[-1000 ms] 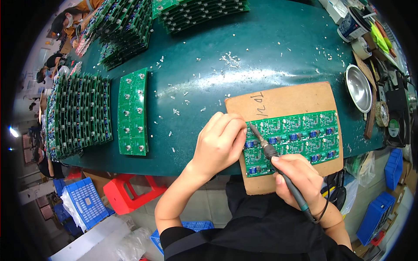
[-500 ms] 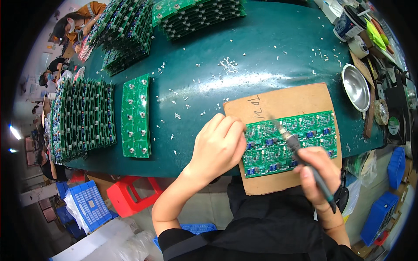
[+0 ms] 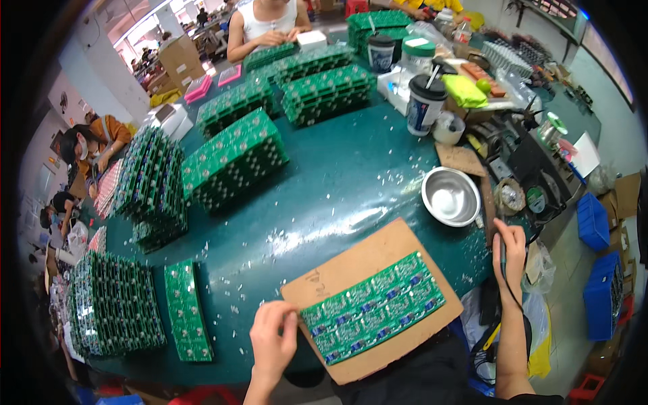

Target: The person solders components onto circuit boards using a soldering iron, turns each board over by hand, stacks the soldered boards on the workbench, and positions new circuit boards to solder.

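A green circuit board panel (image 3: pixel 371 307) with blue parts lies on a brown cardboard sheet (image 3: pixel 388 246) in front of me. My left hand (image 3: pixel 275 336) is closed, its thumb and forefinger pinched at the panel's upper left corner. Off to the right, beyond the cardboard, my right hand (image 3: pixel 509 253) is wrapped round a soldering iron (image 3: pixel 503 256). Its dark cable runs down along my forearm, and its tip is hard to make out against the clutter.
A steel bowl (image 3: pixel 451 196) stands beyond the cardboard. Board stacks (image 3: pixel 115 307) line the left and back. A single panel (image 3: pixel 187 310) lies at left, among white scraps. A lidded cup (image 3: pixel 425 104) stands at back right. Another person (image 3: pixel 270 27) sits across the table.
My right hand has carried the soldering iron away from over the panel to the right. My view has lifted, showing more of the far table. The left hand stays at the panel's corner.
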Motion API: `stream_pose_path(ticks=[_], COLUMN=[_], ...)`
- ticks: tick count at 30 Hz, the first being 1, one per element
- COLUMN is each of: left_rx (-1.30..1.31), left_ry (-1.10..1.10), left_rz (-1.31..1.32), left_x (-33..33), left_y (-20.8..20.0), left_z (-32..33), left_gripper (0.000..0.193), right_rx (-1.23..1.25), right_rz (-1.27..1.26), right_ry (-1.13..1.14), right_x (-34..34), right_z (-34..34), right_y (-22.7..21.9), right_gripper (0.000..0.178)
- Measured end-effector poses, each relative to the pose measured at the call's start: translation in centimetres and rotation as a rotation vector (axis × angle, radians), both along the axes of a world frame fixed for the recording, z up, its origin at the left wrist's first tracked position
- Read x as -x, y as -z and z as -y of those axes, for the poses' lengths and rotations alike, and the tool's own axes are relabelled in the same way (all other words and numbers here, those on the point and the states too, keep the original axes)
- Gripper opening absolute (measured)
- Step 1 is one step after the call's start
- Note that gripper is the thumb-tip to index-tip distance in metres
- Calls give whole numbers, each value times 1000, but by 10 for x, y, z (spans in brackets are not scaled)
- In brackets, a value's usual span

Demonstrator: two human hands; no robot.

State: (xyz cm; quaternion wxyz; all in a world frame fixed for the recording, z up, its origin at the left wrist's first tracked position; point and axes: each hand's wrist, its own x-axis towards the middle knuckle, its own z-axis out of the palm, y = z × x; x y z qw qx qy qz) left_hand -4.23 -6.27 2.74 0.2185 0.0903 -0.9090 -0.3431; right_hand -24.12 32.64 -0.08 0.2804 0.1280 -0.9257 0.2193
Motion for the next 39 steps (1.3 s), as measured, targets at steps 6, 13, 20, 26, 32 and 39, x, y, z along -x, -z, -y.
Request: stream_pose_path(ticks=[6, 13, 20, 26, 32, 39], left_rx=[-231, 68, 91, 179, 211, 269], left_ry=[-124, 204, 205, 173, 194, 182], left_rz=[-105, -74, -45, -84, -99, -86], left_x=[13, 27, 31, 38, 45, 47], left_y=[-10, 8, 20, 23, 23, 22], left_z=[-5, -9, -15, -18, -21, -23], left_gripper=[11, 15, 13, 16, 17, 16], right_rx=[393, 502, 499, 468, 423, 435], right_rz=[201, 459, 450, 440, 490, 479], right_ry=[-156, -1032, -963, -946, -1008, -978], right_x=[-48, -99, -107, -104, -95, -92], right_z=[45, 134, 139, 146, 149, 143], right_y=[-33, -47, -33, -29, -36, -39], right_gripper=[26, 23, 22, 23, 27, 26])
